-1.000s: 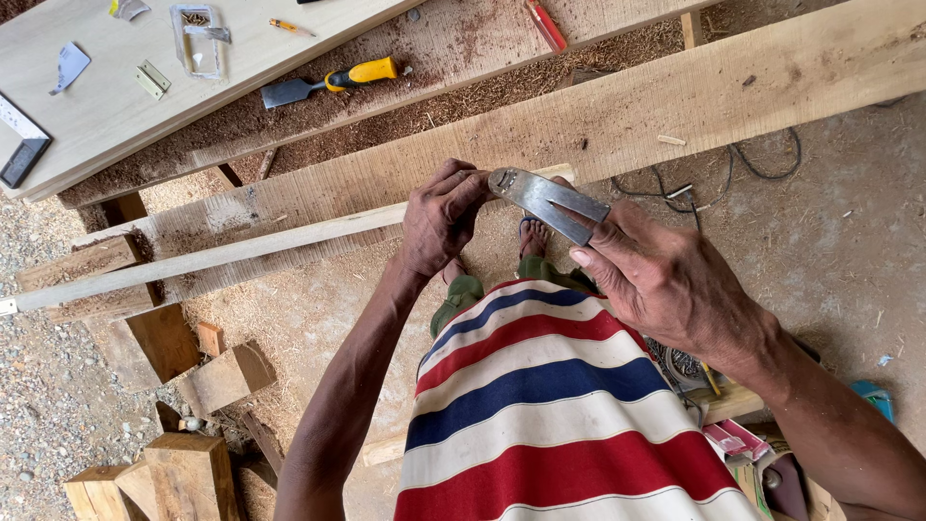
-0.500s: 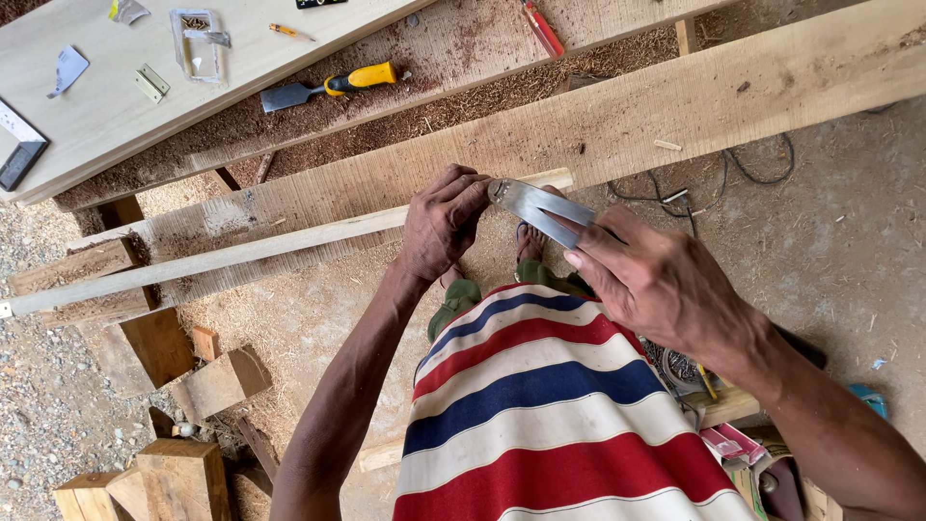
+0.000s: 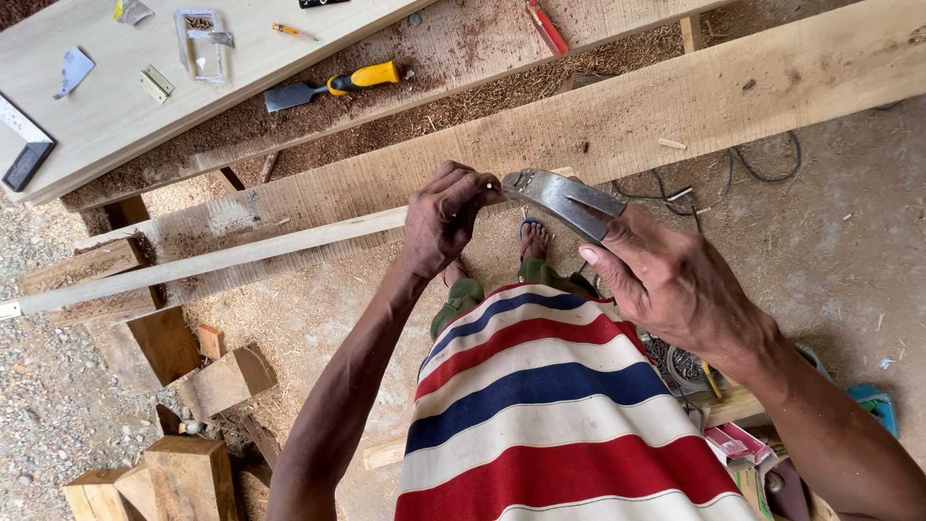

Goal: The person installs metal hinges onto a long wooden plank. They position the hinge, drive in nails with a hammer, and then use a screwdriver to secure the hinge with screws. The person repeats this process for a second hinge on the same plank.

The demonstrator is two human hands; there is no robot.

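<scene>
A long rough plank (image 3: 675, 106) runs slantwise across the view, with a pale tabletop (image 3: 125, 116) above it carrying a yellow-handled chisel (image 3: 333, 85) and a small clear plastic box (image 3: 200, 43). A thin pale strip of wood (image 3: 222, 259) lies along the plank's near edge. The right hand (image 3: 675, 285) is closed around the handles of metal pliers (image 3: 564, 201), whose nose points at the left hand. The left hand (image 3: 442, 220) has its fingers (image 3: 461, 193) curled tight, the tips pinched on something tiny at the pliers' nose; what it is cannot be made out. Whether the pliers' nose grips it is also unclear. The striped shirt (image 3: 540, 405) hides the ground below the hands.
</scene>
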